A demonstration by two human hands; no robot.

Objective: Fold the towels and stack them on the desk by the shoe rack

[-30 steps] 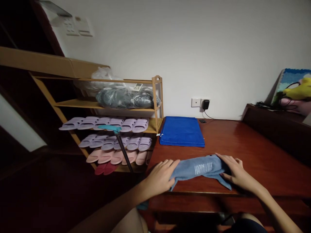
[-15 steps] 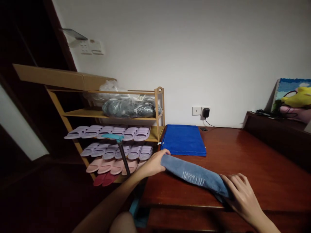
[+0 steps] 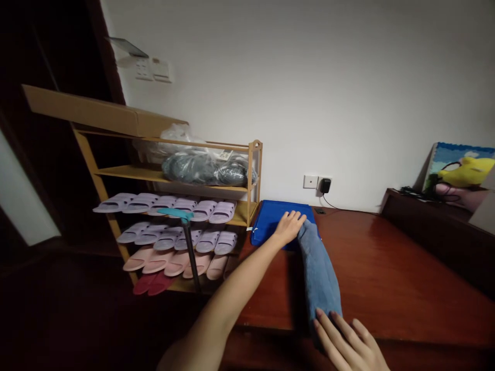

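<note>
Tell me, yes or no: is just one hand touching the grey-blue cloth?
No, the left hand grips the far end of the grey-blue cloth while the right hand touches its near end.

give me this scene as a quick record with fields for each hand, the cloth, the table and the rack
left hand: holds the far end of the grey-blue cloth
right hand: fingers over its near end, thumb hidden
cloth shape: long narrow strip, running away from the person
table: reddish-brown, folded blue cloth near the wall, partly behind the left hand
rack: wooden, left of the table; lilac slippers, pink slippers, red slippers
wall: black plug with cord
</note>
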